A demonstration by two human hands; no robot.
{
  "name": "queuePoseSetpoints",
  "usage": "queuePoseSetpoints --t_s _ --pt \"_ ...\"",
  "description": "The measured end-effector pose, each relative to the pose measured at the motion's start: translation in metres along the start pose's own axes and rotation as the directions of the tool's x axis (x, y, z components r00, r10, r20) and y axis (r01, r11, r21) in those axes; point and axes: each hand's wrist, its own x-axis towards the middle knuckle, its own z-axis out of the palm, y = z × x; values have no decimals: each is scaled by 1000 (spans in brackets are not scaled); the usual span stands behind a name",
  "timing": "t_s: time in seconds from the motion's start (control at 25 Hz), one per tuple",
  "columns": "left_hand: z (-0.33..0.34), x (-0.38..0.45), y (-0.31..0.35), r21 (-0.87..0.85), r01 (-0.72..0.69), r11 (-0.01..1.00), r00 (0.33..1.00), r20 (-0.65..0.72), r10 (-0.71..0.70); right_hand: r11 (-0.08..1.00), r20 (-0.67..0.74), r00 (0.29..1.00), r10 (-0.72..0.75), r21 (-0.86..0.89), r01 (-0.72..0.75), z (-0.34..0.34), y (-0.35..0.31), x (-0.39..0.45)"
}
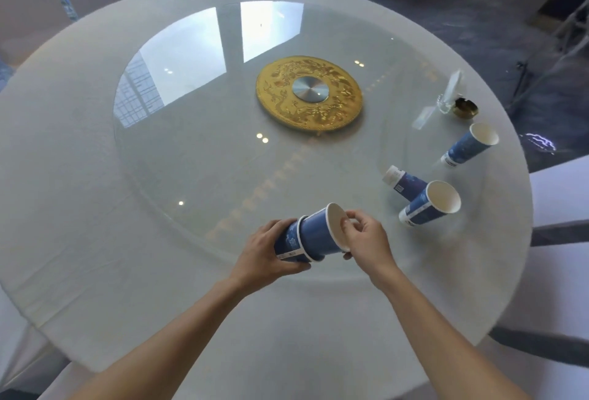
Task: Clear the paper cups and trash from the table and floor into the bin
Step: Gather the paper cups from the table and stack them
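White-clothed round table (95, 208), glass turntable (207, 160); both hands' grip holds nested blue cups (314, 234).

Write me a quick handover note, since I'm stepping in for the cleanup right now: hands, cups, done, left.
Left hand: grip around a nested stack of blue paper cups, held sideways over the table.
Right hand: pinching the outer cup's rim.
On the table's right side: two cups lying together, one more farther back, a gold ashtray, a clear wrapper.
Done: some cups stacked.
Left: the three loose cups, other trash. No bin in view.
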Motion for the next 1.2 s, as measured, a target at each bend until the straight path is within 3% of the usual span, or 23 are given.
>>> queuePoseSetpoints --t_s 0.24,0.44,0.56,0.72,0.88,1.08,1.2 --pt "41 -3 19 -16 -21 1000 999 26 21 986 7 999 -32 -163 33 1 37 -32" --pt "79 5 39 -51 -60 997 986 152 67 976 -40 999 35 -211 -43 -25 65 -46" --pt "92 8 54 -85 -64 994 979 189 79 962 -75 997 -4 -271 -16 -46 73 -53" --pt "102 14 69 -129 -43 991 980 189 67 941 -117 985 -123 -328 78 -73 76 -47" --pt "123 21 91 -132 -41 990 984 168 63 914 -73 982 -175 -384 135 -103 89 -36" --pt "171 23 129 -143 14 990 998 69 -4 808 -61 967 -249 -564 173 -141 107 -16" --pt "192 29 143 -142 51 989 998 40 -45 801 -44 960 -277 -562 205 -162 114 -1"
